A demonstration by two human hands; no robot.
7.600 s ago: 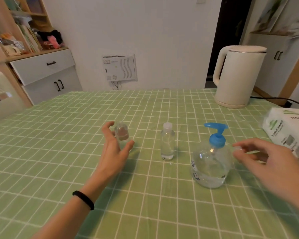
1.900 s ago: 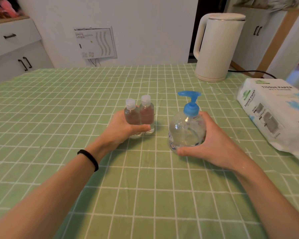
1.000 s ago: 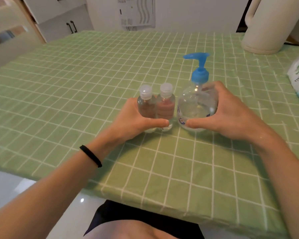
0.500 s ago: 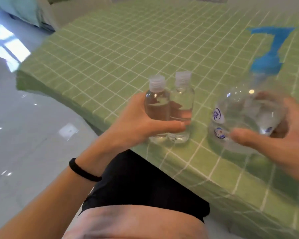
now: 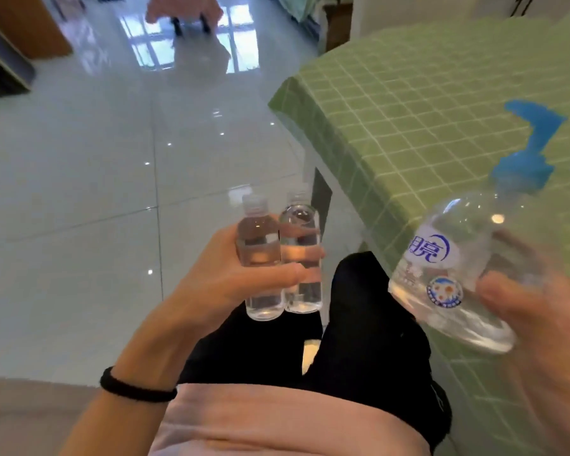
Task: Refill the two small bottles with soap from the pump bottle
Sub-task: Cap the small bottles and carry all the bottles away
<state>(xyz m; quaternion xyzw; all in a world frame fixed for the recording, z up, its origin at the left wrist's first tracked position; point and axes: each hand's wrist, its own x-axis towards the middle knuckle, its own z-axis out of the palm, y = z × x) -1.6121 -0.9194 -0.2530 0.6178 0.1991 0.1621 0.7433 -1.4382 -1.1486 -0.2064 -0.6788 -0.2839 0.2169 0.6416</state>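
My left hand [image 5: 224, 278] grips two small clear bottles side by side, both with caps on: the left small bottle [image 5: 260, 258] and the right small bottle [image 5: 301, 255]. They are held upright in the air above my lap, off the table. My right hand [image 5: 537, 327] holds the clear pump bottle [image 5: 454, 274], tilted, with its blue pump head [image 5: 527, 153] pointing up and left. The pump bottle is near the table's edge, to the right of the small bottles and apart from them.
The table with a green checked cloth [image 5: 425, 103] fills the upper right, its corner at the centre top. A shiny white tiled floor [image 5: 96, 176] spreads to the left. Furniture legs and a pink cloth [image 5: 185, 11] stand far back. My black-clad legs [image 5: 359, 340] are below.
Both hands have lifted the bottles off the table and brought them toward my lap. The view has swung left, away from the table, toward the floor.
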